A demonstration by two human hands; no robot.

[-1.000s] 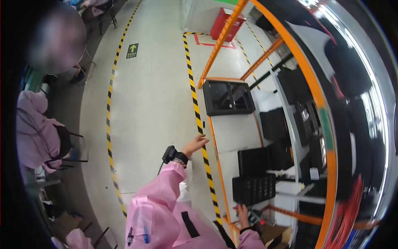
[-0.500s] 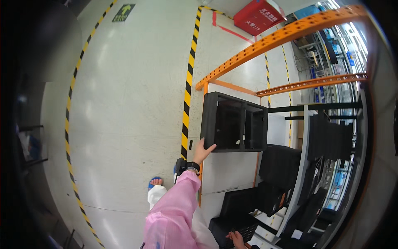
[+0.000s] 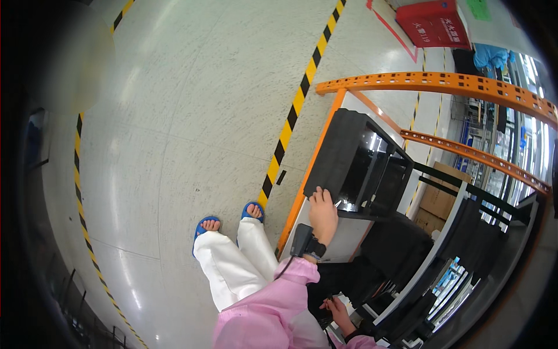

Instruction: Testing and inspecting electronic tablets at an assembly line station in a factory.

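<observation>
My left hand point(image 3: 324, 214) is at the near corner of a stack of black trays point(image 3: 331, 154), fingers bent over the rim. Glossy dark panels point(image 3: 366, 168) lie in the top tray's compartments. The stack rests on a white board in the orange-framed rack. A black device is strapped to my left wrist. Lower down, my right hand point(image 3: 338, 313) is closed with its fingertips together beside dark containers. Anything in its fingers is too small and dark to make out.
An orange rack beam point(image 3: 430, 81) crosses above the trays. More black trays point(image 3: 395, 247) stand to the right, near a cardboard box point(image 3: 439, 198). A red box point(image 3: 433, 26) stands at the far right. Yellow-black tape point(image 3: 288, 136) runs along the floor beside the rack.
My view has swung, so rack and trays appear farther right and tilted. My left hand stays at the tray corner, its fingers now over the rim. Both my feet have come into view.
</observation>
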